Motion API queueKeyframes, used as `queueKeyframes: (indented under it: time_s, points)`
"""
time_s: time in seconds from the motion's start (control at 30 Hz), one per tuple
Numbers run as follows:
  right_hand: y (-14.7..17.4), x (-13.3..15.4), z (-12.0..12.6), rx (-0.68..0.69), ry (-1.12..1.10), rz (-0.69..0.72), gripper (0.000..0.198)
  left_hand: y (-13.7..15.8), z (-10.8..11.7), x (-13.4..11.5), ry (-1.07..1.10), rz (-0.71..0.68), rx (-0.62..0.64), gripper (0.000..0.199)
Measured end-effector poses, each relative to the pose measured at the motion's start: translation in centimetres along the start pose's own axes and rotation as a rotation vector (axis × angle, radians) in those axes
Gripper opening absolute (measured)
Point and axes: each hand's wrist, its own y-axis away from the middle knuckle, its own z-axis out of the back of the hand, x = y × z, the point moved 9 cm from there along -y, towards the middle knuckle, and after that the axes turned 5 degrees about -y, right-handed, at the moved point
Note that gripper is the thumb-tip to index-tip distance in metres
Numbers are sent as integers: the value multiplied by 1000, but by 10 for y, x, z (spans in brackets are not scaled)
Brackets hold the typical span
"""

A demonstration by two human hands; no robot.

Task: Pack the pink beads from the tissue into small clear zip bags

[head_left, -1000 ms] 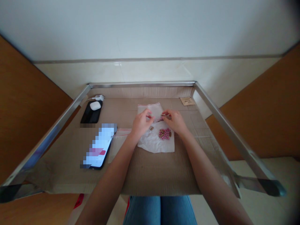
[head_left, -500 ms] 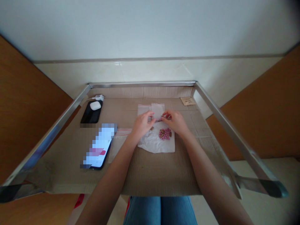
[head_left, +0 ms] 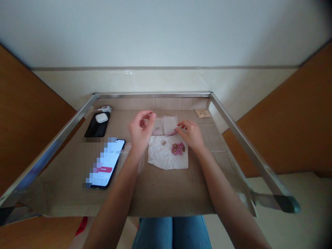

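Phone (head_left: 108, 163) reads "03:30"; left hand (head_left: 140, 133) and right hand (head_left: 192, 135) curl near plastic bag (head_left: 170, 123), grasp unclear.

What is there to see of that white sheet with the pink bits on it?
The white sheet looks like thin paper or tissue, creased, roughly square with an uneven near edge. It lies spread out on the brown cardboard. A cluster of small pink and brownish pieces rests on its right part, a lone brown piece towards its far left. Small clear bags adjoin its far edge; any overlap is unclear. The right hand is near its far right corner, without clear contact.
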Motion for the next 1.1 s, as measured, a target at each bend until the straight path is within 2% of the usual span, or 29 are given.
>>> queueKeyframes:
  time_s: [0.13, 0.2, 0.23, 0.3, 0.33, 0.43, 0.53, 0.63, 0.87, 0.97, 1.1]
  points:
    - [0, 2, 1, -5, -12, 1, 17, -2, 74, -41, 177, -72, -290, 20]
    - [0, 2, 1, -8, -16, 0, 16, 11, 98, -50, 84, -79, -274, 21]
    - [0, 2, 0, -6, -17, 1, 15, 20, 103, -49, -21, -68, -202, 19]
    - [0, 2, 0, 4, -18, 4, 15, 46, 99, -36, -348, -52, 34, 21]
    - [0, 2, -1, 8, -19, 5, 14, 62, 92, -27, -504, -93, 175, 24]
    - [0, 1, -1, 14, -18, 3, 15, 112, 69, 13, -730, -138, 519, 37]
    - [0, 2, -3, 22, -21, 10, 14, 138, 53, 43, -835, -106, 679, 42]
    - [0, 2, -4, 17, -25, 20, 14, 138, 40, 55, -876, -92, 712, 44]
    - [-1, 1, -3, 12, -26, 30, 14, 104, 10, 60, -889, -132, 726, 44]
    - [-1, 1, -2, 13, -32, 27, 14, 92, 7, 58, -886, -137, 704, 42]
    - [-1, 1, -3, 23, -39, 25, 14, 86, 14, 54, -874, -149, 627, 35]
